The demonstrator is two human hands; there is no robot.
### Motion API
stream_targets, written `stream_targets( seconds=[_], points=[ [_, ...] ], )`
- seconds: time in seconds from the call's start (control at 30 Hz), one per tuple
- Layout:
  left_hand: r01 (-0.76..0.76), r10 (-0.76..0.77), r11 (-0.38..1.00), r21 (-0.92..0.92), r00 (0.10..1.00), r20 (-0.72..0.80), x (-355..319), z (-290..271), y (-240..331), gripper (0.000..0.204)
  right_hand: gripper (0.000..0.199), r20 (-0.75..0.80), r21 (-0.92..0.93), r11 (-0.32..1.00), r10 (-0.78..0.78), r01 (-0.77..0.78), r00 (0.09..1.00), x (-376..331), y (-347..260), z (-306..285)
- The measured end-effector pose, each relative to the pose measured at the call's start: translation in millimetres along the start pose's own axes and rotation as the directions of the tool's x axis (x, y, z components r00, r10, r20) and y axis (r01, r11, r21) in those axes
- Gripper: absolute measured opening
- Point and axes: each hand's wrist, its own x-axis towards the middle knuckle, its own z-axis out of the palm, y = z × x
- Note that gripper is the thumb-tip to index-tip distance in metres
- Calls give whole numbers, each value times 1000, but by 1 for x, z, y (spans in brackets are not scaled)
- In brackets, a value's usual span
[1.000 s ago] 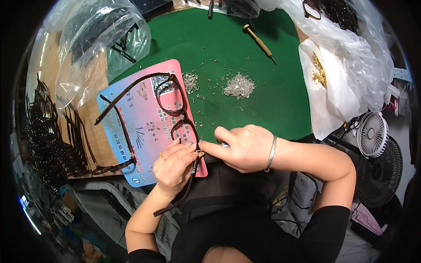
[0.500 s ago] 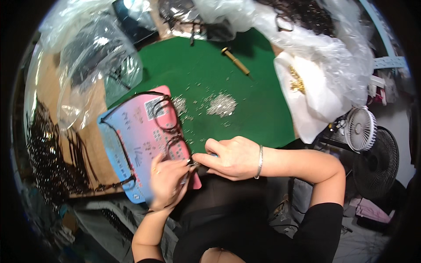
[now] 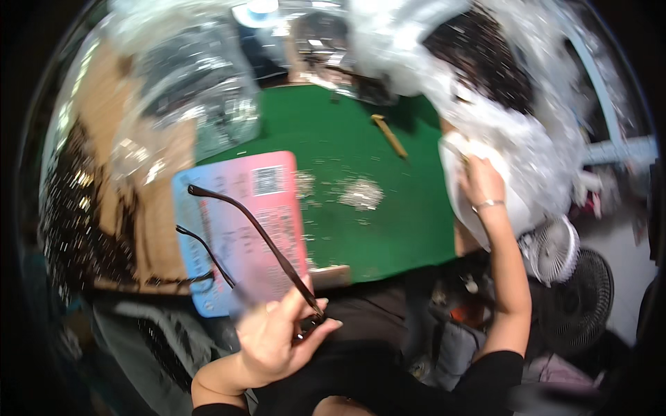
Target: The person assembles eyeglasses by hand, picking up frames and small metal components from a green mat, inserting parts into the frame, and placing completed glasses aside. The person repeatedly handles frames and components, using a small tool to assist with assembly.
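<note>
My left hand (image 3: 274,340) grips a dark eyeglasses frame (image 3: 267,236) near the lower edge of the table. Its two temples point up and to the left, over a blue and pink printed sheet (image 3: 281,208); the rims are mostly hidden by my fingers. At the right, my right hand (image 3: 483,184) reaches down onto a white bag (image 3: 454,197) that holds small gold-coloured pieces. Its fingers look drawn together and blurred, and what is between them cannot be made out. A heap of tiny silver pieces (image 3: 362,194) lies on the green mat (image 3: 409,229).
A brass-coloured screwdriver (image 3: 390,136) lies on the mat's far part. Clear plastic bags (image 3: 201,83) crowd the far edge. Dark glasses parts (image 3: 87,215) are piled at the left, and more (image 3: 479,55) at the far right. A small white fan (image 3: 555,249) stands at the right.
My right hand has left the eyeglasses and moved far right to the white bag. My left hand has lifted the glasses off the sheet and drawn them toward me, turning them.
</note>
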Motion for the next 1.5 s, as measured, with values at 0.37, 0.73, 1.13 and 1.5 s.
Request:
stream_targets(
  seconds=[0.37, 0.73, 1.13, 1.5],
  points=[
    [326, -237, 862, 388, 936, -262, -23, -49, -57, 17, 14, -51, -107, 991, 75, -80, 996, 15, 28, 41],
    [24, 49, 911, 413, 985, -167, 41, -51, -109, 24, 17, 169, 371, 877, 260, -306, 951, 10, 31, 7],
    [-554, 391, 510, 658, 831, 396, 146, -50, -195, 12, 26, 214, 281, 935, 158, -216, 964, 15, 37, 16],
    [187, -139, 928, -322, 976, 165, 25, -12, -37, 26, 14, 404, 833, 463, -134, -303, 905, -47, -35, -89]
  ],
)
